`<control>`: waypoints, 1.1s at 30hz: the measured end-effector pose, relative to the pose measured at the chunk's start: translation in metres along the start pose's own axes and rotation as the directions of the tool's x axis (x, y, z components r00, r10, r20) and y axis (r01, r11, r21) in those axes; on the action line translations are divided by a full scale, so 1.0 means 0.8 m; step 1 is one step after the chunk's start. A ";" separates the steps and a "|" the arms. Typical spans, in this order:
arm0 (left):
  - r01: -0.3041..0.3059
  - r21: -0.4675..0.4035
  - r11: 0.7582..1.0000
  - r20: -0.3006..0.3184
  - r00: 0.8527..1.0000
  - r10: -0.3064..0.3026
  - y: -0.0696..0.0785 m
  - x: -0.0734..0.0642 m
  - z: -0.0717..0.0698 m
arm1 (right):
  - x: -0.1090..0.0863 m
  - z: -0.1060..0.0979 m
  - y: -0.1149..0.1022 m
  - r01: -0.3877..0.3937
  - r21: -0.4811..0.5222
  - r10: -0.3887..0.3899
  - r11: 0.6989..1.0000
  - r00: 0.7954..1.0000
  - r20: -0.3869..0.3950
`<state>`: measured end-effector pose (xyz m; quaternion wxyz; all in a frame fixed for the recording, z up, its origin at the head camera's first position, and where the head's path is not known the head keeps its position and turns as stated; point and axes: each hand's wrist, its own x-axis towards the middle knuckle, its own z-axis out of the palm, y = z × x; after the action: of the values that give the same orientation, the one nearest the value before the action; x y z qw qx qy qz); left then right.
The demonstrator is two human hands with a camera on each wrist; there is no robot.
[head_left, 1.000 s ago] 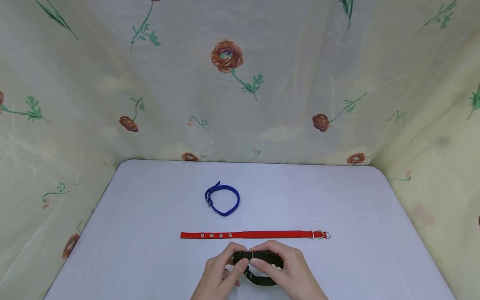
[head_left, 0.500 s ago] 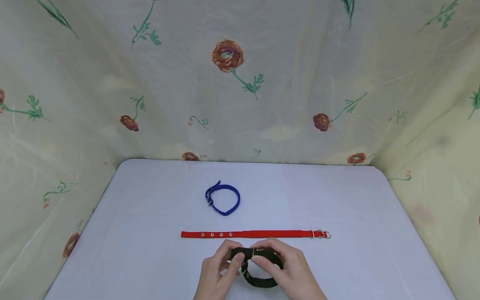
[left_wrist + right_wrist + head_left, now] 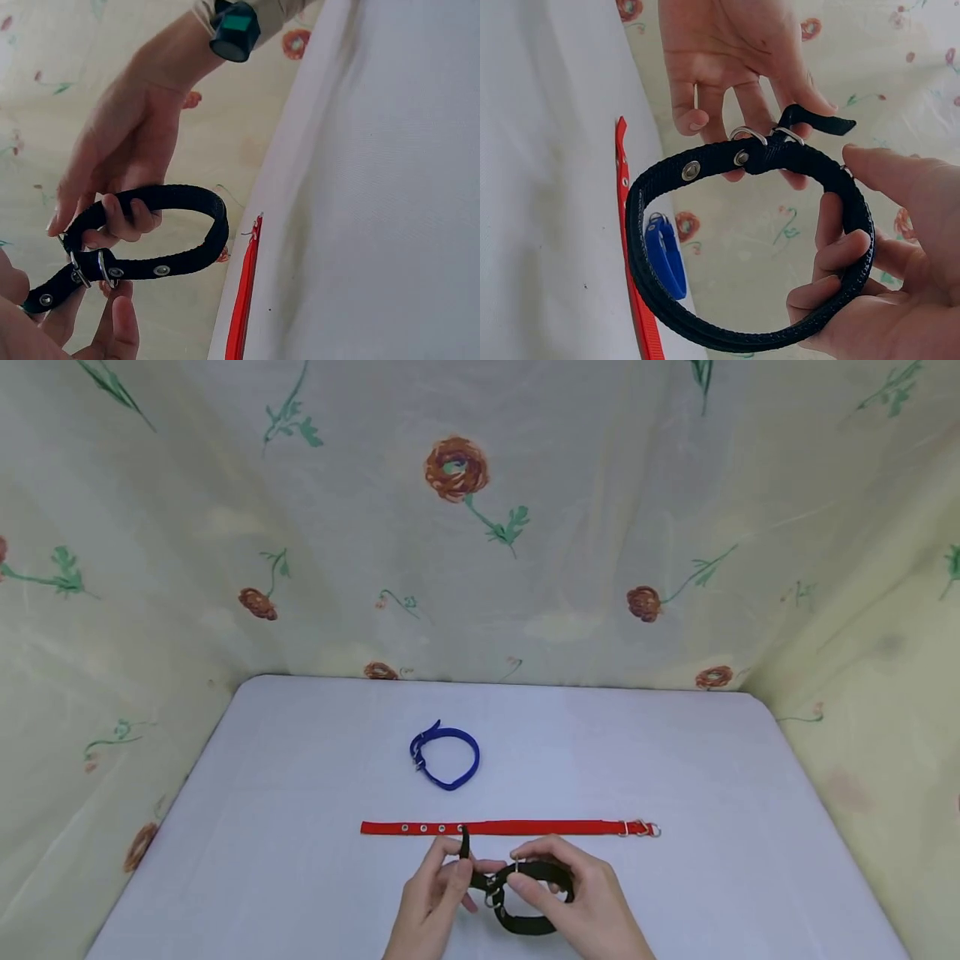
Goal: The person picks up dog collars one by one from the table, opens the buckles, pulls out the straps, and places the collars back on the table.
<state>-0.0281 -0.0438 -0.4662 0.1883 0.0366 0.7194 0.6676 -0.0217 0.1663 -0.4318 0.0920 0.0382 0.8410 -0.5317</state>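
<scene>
A black collar [image 3: 527, 926] with metal eyelets is held up between both hands, its strap closed into a loop through the buckle [image 3: 91, 268]. At the buckle, my left hand [image 3: 431, 897] pinches the strap near its free end, which bends upward in the head view. My right hand [image 3: 588, 893] grips the loop's other side, fingers inside it and thumb outside, as the right wrist view shows. A metal D-ring [image 3: 748, 136] sits beside the buckle. Just beyond the hands, a red collar [image 3: 540, 827] lies straight on the table, eyelets left and metal rings right.
A blue collar [image 3: 477, 760], buckled into a ring, lies farther back on the white table [image 3: 675, 760]. Flower-patterned cloth [image 3: 570, 527] hangs behind the table and along both sides.
My left hand has shifted from the strap's flat top to its free end, which now sticks up. The buckle and D-ring have come into sight. The red and blue collars stay put.
</scene>
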 end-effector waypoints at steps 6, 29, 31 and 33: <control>-0.031 -0.007 1.000 -0.005 1.000 0.031 -0.001 -0.002 0.002 | 0.001 -0.005 0.004 0.003 0.052 -0.005 0.999 0.999 0.052; -0.063 0.118 0.991 0.038 0.998 0.059 -0.014 -0.003 0.006 | -0.005 -0.003 0.002 0.064 0.208 -0.091 0.976 0.988 0.122; -0.051 0.102 0.993 0.025 0.999 0.049 -0.013 -0.004 0.006 | -0.005 -0.003 0.003 0.058 0.203 -0.086 0.977 0.987 0.133; -0.038 0.078 0.996 0.010 0.999 0.038 -0.012 -0.005 0.006 | -0.004 -0.003 0.003 0.061 0.185 -0.088 0.981 0.986 0.142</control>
<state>-0.0209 -0.0419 -0.4748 0.1771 0.0605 0.7433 0.6422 -0.0186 0.1696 -0.4324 0.1308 -0.0253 0.7813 -0.6098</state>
